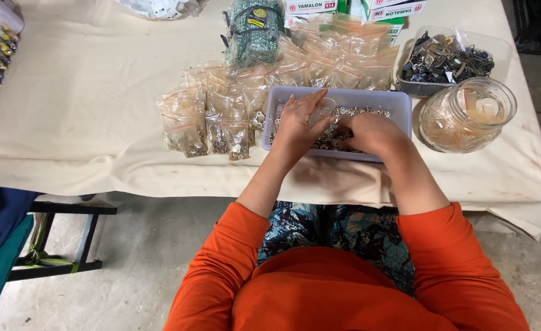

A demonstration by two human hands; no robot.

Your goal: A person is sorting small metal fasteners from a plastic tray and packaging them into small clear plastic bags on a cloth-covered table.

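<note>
Both hands were in the pale plastic tray (399, 104) of small silver rings (368, 112). The left hand (298, 122) pinched a little clear bag (323, 115). The right hand (371, 132) was curled shut, digging; small scoops would spill less.

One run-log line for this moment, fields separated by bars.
left hand in tray | right hand on small metal parts | filled bags left | glass jar right

We wear an orange long-sleeved top, its sleeves pushed up to the elbows, over a garment printed in blue, teal and black; both forearms are bare.
</note>
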